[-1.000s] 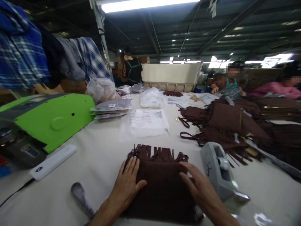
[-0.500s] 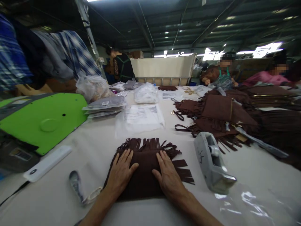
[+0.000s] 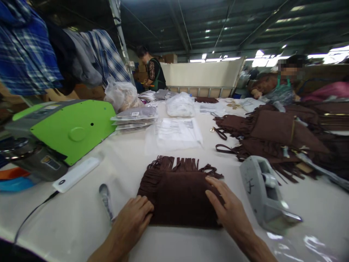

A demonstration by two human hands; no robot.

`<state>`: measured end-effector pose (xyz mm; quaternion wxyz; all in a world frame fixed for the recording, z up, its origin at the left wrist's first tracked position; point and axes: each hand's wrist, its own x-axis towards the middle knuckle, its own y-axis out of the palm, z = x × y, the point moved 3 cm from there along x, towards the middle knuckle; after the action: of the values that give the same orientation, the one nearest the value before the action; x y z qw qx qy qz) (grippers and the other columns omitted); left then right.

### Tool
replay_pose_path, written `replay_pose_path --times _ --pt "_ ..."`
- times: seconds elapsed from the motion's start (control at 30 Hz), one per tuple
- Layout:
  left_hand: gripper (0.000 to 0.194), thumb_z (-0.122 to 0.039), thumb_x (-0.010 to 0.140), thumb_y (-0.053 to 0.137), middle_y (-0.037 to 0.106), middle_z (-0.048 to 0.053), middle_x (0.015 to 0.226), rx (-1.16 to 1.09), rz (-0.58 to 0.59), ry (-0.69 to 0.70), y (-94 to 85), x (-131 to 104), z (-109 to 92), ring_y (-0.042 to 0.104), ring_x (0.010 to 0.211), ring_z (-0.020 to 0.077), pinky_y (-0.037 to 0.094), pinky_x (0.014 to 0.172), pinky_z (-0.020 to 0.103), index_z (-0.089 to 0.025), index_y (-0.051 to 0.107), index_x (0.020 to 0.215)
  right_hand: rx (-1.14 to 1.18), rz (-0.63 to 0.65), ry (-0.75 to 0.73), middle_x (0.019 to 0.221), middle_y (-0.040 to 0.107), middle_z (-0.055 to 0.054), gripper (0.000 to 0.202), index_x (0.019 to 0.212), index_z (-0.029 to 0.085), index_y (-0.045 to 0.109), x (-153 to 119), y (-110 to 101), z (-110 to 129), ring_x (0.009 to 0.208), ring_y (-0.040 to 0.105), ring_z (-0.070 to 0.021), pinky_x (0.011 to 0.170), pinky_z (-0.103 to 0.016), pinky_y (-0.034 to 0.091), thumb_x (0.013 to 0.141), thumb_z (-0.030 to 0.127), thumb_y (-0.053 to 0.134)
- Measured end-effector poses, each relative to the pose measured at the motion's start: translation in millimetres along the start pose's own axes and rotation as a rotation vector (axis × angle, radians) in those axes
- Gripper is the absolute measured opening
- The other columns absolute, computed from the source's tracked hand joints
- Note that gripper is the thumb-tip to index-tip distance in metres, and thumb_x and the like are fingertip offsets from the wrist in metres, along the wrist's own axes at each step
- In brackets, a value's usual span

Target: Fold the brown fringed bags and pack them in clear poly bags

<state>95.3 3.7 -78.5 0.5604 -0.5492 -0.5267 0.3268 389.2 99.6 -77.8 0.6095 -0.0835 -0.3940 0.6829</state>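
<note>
Both hands have slid outward: left hand (image 3: pixel 133 218) curled, right hand (image 3: pixel 227 211) flat, neither grip clamping the dark-brown fringed bag (image 3: pixel 178 193).

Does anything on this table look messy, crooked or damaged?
Nothing looks damaged or spilled. The brown fringed piece lies flat under the left hand and right hand, its fringe a bit tangled at the far edge. The tape dispenser stands upright beside it.

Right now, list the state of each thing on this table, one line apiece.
Brown fringed bag: flat, folded, under both hands.
Left hand: curled on the bag's near left edge.
Right hand: flat, fingers spread on the bag's right side.
Tape dispenser: upright, untouched.
Green machine: unattended.
</note>
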Motion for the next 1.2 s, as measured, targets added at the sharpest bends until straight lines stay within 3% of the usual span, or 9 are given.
replay_pose_path --times 0.17,0.27,0.33,0.4,0.53,0.77,1.0,1.1,1.2 --pt "0.025 -0.033 0.098 0.039 0.067 0.0 0.084 -0.042 -0.26 0.089 19.0 14.9 -5.9 0.065 0.078 0.0185 0.051 0.073 0.029 -0.027 0.061 0.092 0.078 -0.114 0.242 0.09 0.07 -0.007 0.035 0.095 0.021 0.068 -25.3 -55.7 -20.3 0.085 0.065 -0.0229 0.08 -0.033 0.05 0.091 0.051 0.049" --pt "0.022 -0.04 0.098 0.042 0.069 0.001 0.097 -0.101 -0.301 0.2 23.4 22.9 -33.9 0.067 0.088 0.018 0.052 0.08 0.027 -0.028 0.06 0.105 0.191 -0.154 0.489 0.068 0.066 -0.004 0.047 0.081 0.02 0.068 -55.3 -78.5 -39.2 0.067 0.062 -0.0212 0.066 -0.032 0.05 0.084 0.064 0.053" --pt "0.023 -0.031 0.093 0.049 0.069 0.002 0.105 -0.059 -0.241 0.318 31.5 28.7 -66.2 0.066 0.093 0.0197 0.053 0.082 0.03 -0.028 0.058 0.115 0.341 -0.16 0.609 0.06 0.063 -0.004 0.054 0.074 0.018 0.067 -76.7 -81.0 -47.5 0.059 0.06 -0.0199 0.059 -0.031 0.05 0.079 0.071 0.054" --pt "0.041 -0.015 0.085 0.051 0.067 0.004 0.116 0.034 -0.163 0.427 45.2 35.8 -99.7 0.065 0.1 0.0233 0.053 0.085 0.035 -0.025 0.054 0.125 0.513 -0.155 0.705 0.064 0.066 -0.006 0.06 0.075 0.017 0.069 -95.6 -74.8 -51.2 0.06 0.063 -0.0206 0.058 -0.031 0.051 0.073 0.075 0.058" --pt "0.059 0.003 0.075 0.042 0.066 0.01 0.121 0.187 -0.075 0.387 70.4 55.4 -136.9 0.064 0.103 0.0285 0.053 0.087 0.044 -0.018 0.053 0.129 0.758 -0.077 0.825 0.089 0.073 -0.013 0.066 0.093 0.014 0.072 -118.0 -55.9 -48.3 0.083 0.069 -0.0251 0.075 -0.035 0.055 0.066 0.074 0.067" --pt "0.038 -0.023 0.088 0.053 0.062 0.014 0.119 -0.053 0.11 0.134 59.0 88.8 -145.3 0.059 0.11 0.0286 0.051 0.091 0.042 -0.015 0.052 0.125 0.723 0.013 0.734 0.088 0.072 -0.011 0.056 0.094 0.013 0.071 -103.5 -54.6 -42.4 0.082 0.067 -0.0236 0.072 -0.034 0.053 0.068 0.063 0.07" --pt "0.017 -0.018 0.088 0.043 0.065 0.003 0.077 -0.316 0.273 -0.059 47.5 136.5 -151.0 0.065 0.078 0.0225 0.05 0.074 0.037 -0.021 0.057 0.079 0.738 0.062 0.671 0.082 0.07 -0.007 0.038 0.092 0.014 0.071 -88.9 -48.4 -42.2 0.076 0.066 -0.0205 0.069 -0.031 0.051 0.073 0.047 0.066" --pt "0.024 -0.03 0.094 0.036 0.069 0.005 0.082 -0.501 0.298 -0.136 49.2 153.5 -140.6 0.068 0.07 0.0186 0.053 0.064 0.031 -0.018 0.056 0.101 0.773 0.059 0.683 0.082 0.07 -0.008 0.041 0.092 0.013 0.07 -89.5 -49.4 -43.7 0.077 0.066 -0.021 0.069 -0.031 0.052 0.072 0.049 0.068" --pt "0.044 -0.041 0.097 0.031 0.058 0.016 0.129 -0.929 0.104 -0.24 48.6 151.5 -125.1 0.069 0.099 0.0198 0.057 0.076 0.031 -0.017 0.034 0.134 0.811 0.053 0.716 0.083 0.071 -0.009 0.047 0.091 0.012 0.07 -90.0 -51.3 -46.1 0.079 0.067 -0.0222 0.071 -0.033 0.053 0.069 0.054 0.071"
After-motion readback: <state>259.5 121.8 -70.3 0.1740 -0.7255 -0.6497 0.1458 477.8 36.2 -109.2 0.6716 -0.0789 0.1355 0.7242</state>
